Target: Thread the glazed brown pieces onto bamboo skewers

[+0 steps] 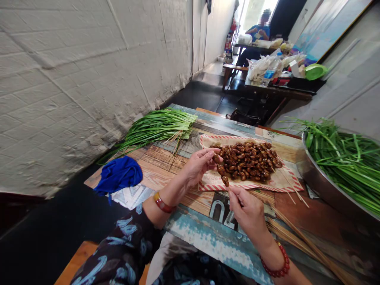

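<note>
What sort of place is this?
Likely a small eatery or food-prep room, though I can't be sure: a pile of glossy brown pieces with thin sticks nearby, a metal bowl of green stalks, and a further table crowded with bags and a bottle.

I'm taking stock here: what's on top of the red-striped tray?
A heap of glossy brown pieces, with thin sticks at its right end. The heap hides the middle of the tray, and the left hand covers part of its left side.
</note>
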A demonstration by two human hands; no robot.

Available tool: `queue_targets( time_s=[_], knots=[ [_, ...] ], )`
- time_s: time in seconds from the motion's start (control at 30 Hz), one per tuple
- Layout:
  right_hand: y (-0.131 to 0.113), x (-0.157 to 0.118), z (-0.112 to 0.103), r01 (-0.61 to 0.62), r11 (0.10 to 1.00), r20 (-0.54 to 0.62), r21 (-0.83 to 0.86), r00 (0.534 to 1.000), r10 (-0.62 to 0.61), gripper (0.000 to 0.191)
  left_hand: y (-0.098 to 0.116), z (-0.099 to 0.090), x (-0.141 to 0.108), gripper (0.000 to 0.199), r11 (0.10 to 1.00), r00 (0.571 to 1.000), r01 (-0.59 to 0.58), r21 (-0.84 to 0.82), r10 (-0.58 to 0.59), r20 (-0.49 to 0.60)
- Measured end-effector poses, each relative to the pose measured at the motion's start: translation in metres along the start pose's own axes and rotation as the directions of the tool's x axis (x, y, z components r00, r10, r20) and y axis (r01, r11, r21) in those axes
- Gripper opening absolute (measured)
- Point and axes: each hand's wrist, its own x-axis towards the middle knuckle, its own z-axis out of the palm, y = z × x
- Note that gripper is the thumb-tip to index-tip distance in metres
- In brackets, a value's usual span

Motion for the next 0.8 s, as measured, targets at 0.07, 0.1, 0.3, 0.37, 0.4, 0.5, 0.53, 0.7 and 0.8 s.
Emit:
queue_targets(
  time_s=[0.07, 0.1, 0.3, 0.37, 0.4, 0.5, 0.53, 0.7, 0.8],
  knots=[
    [0.0006, -0.0007, 0.0010, 0.018, 1.000, -0.009, -0.020, 1.000, -0.019, 0.023, -0.0003, -0.0001, 0.0002, 0.035, 1.000, 1.000, 0.002, 0.008, -0.002, -0.016],
    [0.0006, -0.0008, 0.0015, 0.023, 0.999, -0.012, -0.028, 1.000, -0.024, 0.023, -0.0006, -0.0001, 0.0002, 0.033, 1.000, 1.000, -0.001, 0.012, 0.001, -0.018],
    [0.0002, -0.0018, 0.0049, 0.031, 0.999, -0.043, -0.044, 0.999, -0.033, 0.024, -0.0029, 0.0012, -0.0001, 0.028, 1.000, 1.000, -0.016, -0.007, 0.016, -0.005],
    [0.0005, -0.0029, 0.0061, 0.032, 0.998, -0.039, -0.051, 0.999, -0.034, 0.024, -0.0037, 0.0016, -0.0002, 0.027, 1.000, 1.000, -0.009, -0.019, 0.009, -0.011],
    [0.0007, -0.0033, 0.0066, 0.033, 0.998, -0.035, -0.057, 0.999, -0.035, 0.024, -0.0040, 0.0017, -0.0002, 0.027, 1.000, 1.000, -0.008, -0.023, 0.007, -0.011],
    [0.0009, -0.0032, 0.0074, 0.038, 0.997, -0.039, -0.074, 0.998, -0.041, 0.024, -0.0048, 0.0018, 0.0006, 0.027, 0.999, 1.000, -0.018, -0.035, 0.018, -0.007],
    [0.0008, -0.0026, 0.0075, 0.041, 0.996, -0.046, -0.077, 0.998, -0.044, 0.023, -0.0050, 0.0018, 0.0009, 0.027, 0.999, 1.000, -0.024, -0.038, 0.024, -0.006],
    [-0.0006, 0.0020, 0.0080, 0.047, 0.996, -0.055, -0.075, 0.997, -0.052, 0.023, -0.0056, 0.0022, 0.0012, 0.027, 0.998, 0.999, -0.041, -0.042, 0.041, -0.010],
    [-0.0001, 0.0030, 0.0092, 0.055, 0.996, -0.064, -0.073, 0.996, -0.060, 0.022, -0.0053, 0.0031, 0.0007, 0.027, 0.998, 0.999, -0.047, -0.037, 0.047, -0.011]
  ],
)
